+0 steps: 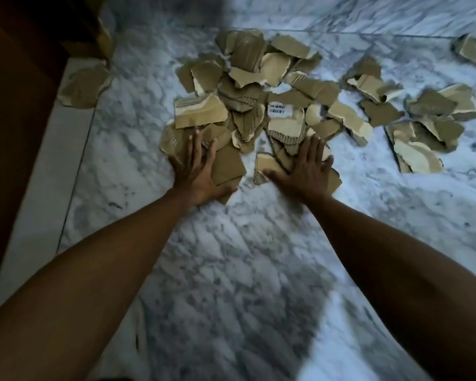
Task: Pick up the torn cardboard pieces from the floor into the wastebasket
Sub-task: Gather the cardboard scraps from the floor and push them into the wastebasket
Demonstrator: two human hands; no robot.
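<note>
Corrugated brown cardboard pieces (pixel 248 105) lie heaped on the marble floor (pixel 231 257): light, stiff, prone to slide. Both hands, left hand (pixel 197 171) and right hand (pixel 307 171), press flat, fingers spread, on the near edge; scooping from opposite sides looks best.

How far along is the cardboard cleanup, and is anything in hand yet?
Done: nothing visibly; no wastebasket is in view. In hand: the left hand and right hand lie flat with straight fingers on the near edge of the main pile, gripping nothing yet. Left: that pile, the scattered group to its right, one piece by the wall and one far-right piece on the marble floor.
</note>
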